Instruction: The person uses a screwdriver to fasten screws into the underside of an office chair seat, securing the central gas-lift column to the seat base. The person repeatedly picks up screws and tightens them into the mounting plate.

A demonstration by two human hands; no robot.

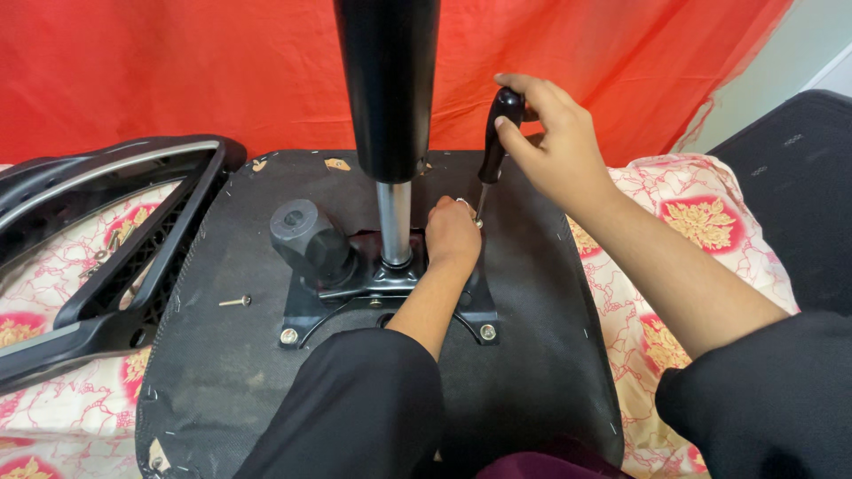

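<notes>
A: What lies nearest? 
B: Two fitted bolts along the near edge of the black plate on the upturned chair seat; a loose bolt lies apart on the left.
A: And the hands?
B: The left hand is curled down at the plate's far right corner, steadying the screwdriver tip; the right hand grips the handle; I'd keep the shaft upright and press down while turning, clear of the column.
</notes>
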